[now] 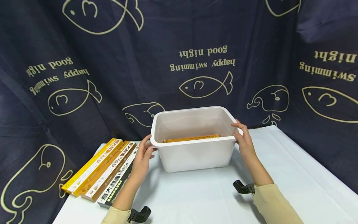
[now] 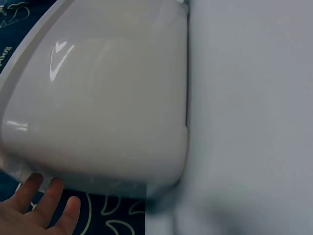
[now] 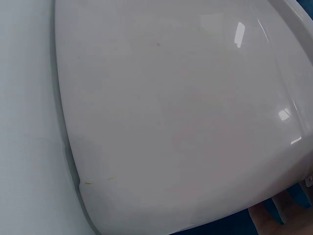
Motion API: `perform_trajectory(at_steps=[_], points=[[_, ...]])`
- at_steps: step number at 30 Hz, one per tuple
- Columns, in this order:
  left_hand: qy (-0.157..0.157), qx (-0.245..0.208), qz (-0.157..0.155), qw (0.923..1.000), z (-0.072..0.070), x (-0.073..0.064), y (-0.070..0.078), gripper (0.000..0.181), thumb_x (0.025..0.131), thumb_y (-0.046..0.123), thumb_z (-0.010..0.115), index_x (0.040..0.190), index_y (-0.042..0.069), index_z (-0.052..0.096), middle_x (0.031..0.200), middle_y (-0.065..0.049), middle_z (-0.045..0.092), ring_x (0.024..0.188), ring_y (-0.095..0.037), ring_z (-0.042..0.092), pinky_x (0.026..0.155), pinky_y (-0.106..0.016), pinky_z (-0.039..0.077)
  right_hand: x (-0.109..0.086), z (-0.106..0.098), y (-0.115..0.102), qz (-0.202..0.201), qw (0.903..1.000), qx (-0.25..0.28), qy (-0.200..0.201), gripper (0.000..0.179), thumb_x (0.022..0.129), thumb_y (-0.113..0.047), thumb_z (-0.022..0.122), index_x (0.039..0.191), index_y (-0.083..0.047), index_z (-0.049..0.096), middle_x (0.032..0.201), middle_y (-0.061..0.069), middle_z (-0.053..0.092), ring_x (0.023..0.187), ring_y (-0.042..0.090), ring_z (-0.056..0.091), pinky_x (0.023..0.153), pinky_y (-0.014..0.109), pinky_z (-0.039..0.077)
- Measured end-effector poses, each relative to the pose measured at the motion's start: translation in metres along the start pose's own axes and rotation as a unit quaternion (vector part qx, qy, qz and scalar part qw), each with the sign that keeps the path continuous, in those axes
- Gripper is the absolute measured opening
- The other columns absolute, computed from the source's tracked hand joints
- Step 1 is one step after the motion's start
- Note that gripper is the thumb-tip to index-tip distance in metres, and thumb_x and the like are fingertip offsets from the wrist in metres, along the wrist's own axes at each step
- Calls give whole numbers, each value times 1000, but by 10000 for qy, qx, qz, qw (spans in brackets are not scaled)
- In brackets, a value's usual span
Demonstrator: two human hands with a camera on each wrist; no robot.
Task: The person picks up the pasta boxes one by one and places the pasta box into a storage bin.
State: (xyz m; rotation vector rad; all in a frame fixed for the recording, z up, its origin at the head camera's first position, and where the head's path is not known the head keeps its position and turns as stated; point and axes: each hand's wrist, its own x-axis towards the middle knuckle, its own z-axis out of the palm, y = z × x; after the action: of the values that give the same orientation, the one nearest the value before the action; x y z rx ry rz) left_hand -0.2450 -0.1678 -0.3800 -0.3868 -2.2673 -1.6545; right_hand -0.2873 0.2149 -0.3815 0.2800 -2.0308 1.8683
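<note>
A white plastic bin [image 1: 195, 155] stands on the table in the middle of the head view and fills much of both wrist views. Inside it lies an orange pasta box [image 1: 193, 138], partly hidden by the front wall. My left hand [image 1: 142, 160] is at the bin's left end, fingers spread and loosely extended against and under the rim. Those fingers [image 2: 49, 203] show beside the end wall in the left wrist view. At the right end, my right hand [image 1: 245, 146] grips the rim, thumb and index finger over its edge, other fingers [image 3: 283, 213] beneath it.
Left of the bin, several pasta boxes lie side by side: a yellow one [image 1: 93, 166], an orange-brown one [image 1: 107, 171] and a black one [image 1: 118, 183] partly behind my left arm. A dark blue fish-print curtain [image 1: 156, 77] hangs behind the pale table [image 1: 195, 199].
</note>
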Motion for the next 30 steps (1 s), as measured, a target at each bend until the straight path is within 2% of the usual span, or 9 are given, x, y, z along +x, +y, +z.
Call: perform_trajectory(at_steps=[6,8,10,12,15,21,26,30], points=[[-115,445,-135,9989,-18,-16,1,45,108,24,42,152,23,35,145,-11,52,124,-19,58,99,-29,49,0,-1,-1,-37,10000,26,-1,38,103,-18,38,138,-2,39,169,0,17,155,30,17,113,60,26],[-100,650,-207,9976,-24,-21,1,45,107,25,45,152,25,36,146,-9,52,126,-19,56,99,-24,47,0,-1,-1,-38,10000,26,6,38,103,-18,37,138,-2,39,169,0,17,155,30,17,113,60,26],[-63,859,-270,9959,-29,-26,0,46,106,25,48,151,25,37,146,-7,52,124,-13,54,98,-19,45,1,0,-1,-37,10000,30,6,38,103,-17,37,138,-2,38,169,1,17,155,30,17,112,59,27],[-28,1089,-251,9937,-34,-31,-2,48,105,24,51,151,25,38,145,-7,53,123,-11,53,98,-19,45,0,0,-1,-13,10000,51,15,38,103,-17,37,138,-2,38,168,1,18,155,29,18,112,57,27],[-43,1358,-221,9905,-42,-38,-5,51,103,22,56,151,25,39,146,-5,52,125,-17,54,99,-25,47,0,1,-1,5,10000,84,35,37,103,-16,37,137,-2,39,168,1,19,155,29,18,113,59,26],[-159,1860,-253,9821,-60,-53,-13,58,101,28,58,153,18,34,153,-10,43,133,-33,48,104,-52,44,0,1,-2,-64,9999,144,-9,37,103,-14,35,137,-2,39,168,1,18,155,27,15,113,58,26],[-154,1912,-556,9798,-74,-59,-15,63,100,29,61,154,14,31,157,-14,36,134,-32,41,103,-51,37,0,1,-2,-43,9999,166,16,37,103,-15,36,137,-2,39,168,0,18,155,28,16,112,57,27],[-124,1872,-767,9792,-84,-63,-17,70,98,30,64,155,11,29,156,-18,33,141,-38,36,111,-54,32,0,1,-1,-49,9998,184,47,37,102,-15,37,137,-2,38,168,0,19,155,29,17,113,59,26]])
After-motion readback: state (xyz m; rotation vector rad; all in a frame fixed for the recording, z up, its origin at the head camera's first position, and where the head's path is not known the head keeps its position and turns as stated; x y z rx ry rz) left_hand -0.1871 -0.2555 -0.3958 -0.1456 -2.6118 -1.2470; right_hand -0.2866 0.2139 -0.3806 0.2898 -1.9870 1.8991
